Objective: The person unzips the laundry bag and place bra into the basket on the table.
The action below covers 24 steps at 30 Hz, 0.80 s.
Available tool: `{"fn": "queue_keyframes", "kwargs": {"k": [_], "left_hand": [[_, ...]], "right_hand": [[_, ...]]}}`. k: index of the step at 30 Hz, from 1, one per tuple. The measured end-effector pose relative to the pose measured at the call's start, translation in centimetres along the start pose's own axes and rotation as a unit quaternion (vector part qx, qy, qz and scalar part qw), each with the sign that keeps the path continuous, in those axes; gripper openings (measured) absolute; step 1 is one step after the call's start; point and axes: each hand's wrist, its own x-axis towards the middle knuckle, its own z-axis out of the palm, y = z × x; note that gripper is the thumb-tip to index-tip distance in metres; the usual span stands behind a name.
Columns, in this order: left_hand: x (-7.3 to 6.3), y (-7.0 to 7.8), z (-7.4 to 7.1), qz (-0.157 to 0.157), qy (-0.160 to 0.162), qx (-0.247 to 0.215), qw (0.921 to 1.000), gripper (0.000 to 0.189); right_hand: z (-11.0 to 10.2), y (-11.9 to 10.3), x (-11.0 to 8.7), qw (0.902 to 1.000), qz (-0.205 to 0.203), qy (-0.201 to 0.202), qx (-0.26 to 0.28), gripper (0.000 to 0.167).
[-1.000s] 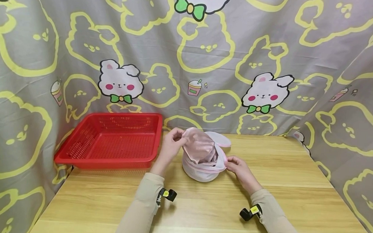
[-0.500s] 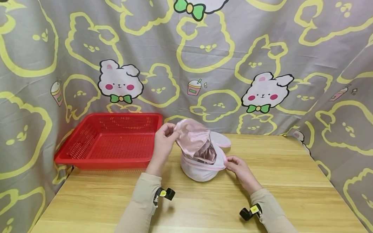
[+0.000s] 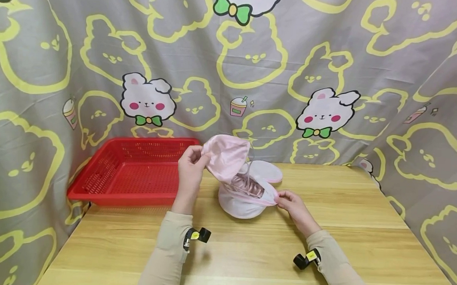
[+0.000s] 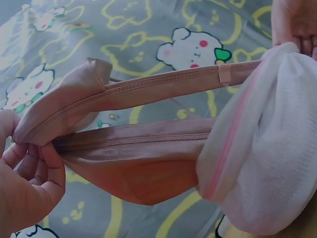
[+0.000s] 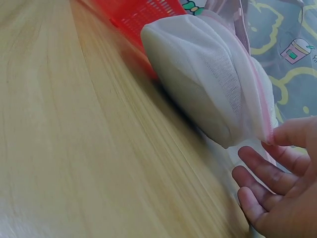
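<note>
My left hand (image 3: 190, 168) pinches one end of a pink satin bra (image 3: 227, 156), raised above a white mesh laundry bag (image 3: 242, 207). In the left wrist view the bra's straps or edges (image 4: 163, 89) stretch from those fingers into the bag's mouth; its far part is hidden inside. The bag has a pink zip edge and sits unzipped on the table, its round lid (image 3: 267, 171) folded back. My right hand (image 3: 295, 209) pinches the bag's zip edge at the right between thumb and forefinger; the other fingers are loosely bent in the right wrist view.
A red plastic basket (image 3: 132, 195) with perforated sides stands at the left of the wooden table (image 3: 253, 260), close to my left hand. A grey patterned curtain (image 3: 202, 59) hangs behind and at both sides.
My left hand has moved left and up, drawing more of the bra out of the bag. The bag tilts a little; my right hand keeps its hold on the edge.
</note>
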Motion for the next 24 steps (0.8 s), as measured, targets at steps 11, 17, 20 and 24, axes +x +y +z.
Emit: {"fn": "queue_keyframes", "kwargs": {"k": [11, 17, 20, 24], "left_hand": [[0.7, 1.1, -1.5, 0.022, 0.028, -0.027, 0.9990, 0.012], [0.9, 1.8, -2.3, 0.026, 0.033, -0.014, 0.9990, 0.011], [1.0, 1.9, -2.4, 0.030, 0.034, -0.004, 0.9990, 0.010], [1.0, 1.9, -2.6, 0.037, 0.040, -0.002, 0.9985, 0.011]], "right_hand": [[0.0, 0.1, 0.1, 0.9999, 0.007, 0.004, 0.011, 0.017], [0.0, -0.1, 0.0, 0.9999, 0.006, 0.003, 0.010, 0.019], [0.0, -0.2, 0.0, 0.9999, 0.006, 0.002, 0.011, 0.020], [0.0, -0.3, -0.1, 0.9999, 0.008, 0.001, 0.011, 0.022]]}}
